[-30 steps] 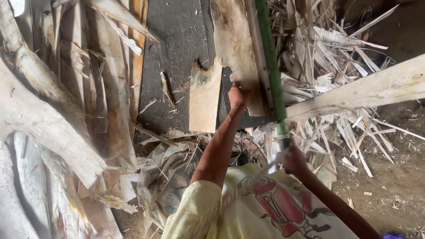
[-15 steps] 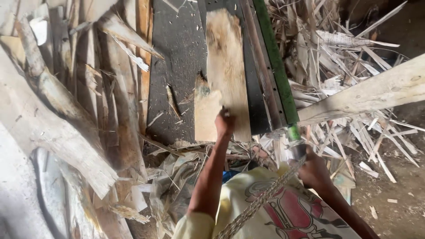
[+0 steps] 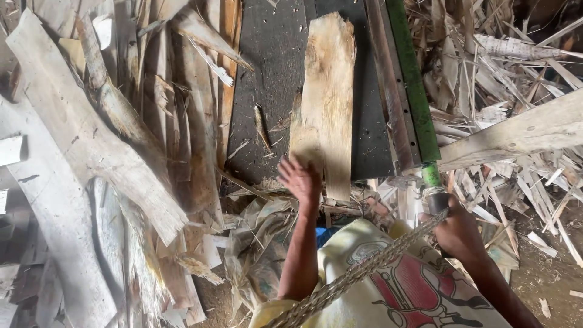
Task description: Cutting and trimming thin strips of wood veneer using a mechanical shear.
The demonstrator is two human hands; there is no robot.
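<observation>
A long pale wood sheet lies lengthwise on a dark flat board. My left hand is spread open at the sheet's near end, with its fingers touching a smaller pale piece that overlaps the sheet. My right hand is closed around the dark handle at the near end of a long green bar. The bar runs along the board's right edge, beside a worn metal strip. A braided rope crosses my patterned shirt.
Rough bark slabs and planks are piled to the left of the board. Heaps of thin wood strips cover the ground on the right, under a pale plank. Crumpled scraps lie just in front of me.
My left hand has slid from the sheet's right edge to its near left corner. More of the long sheet now shows on the board. My right hand keeps its grip on the green bar.
</observation>
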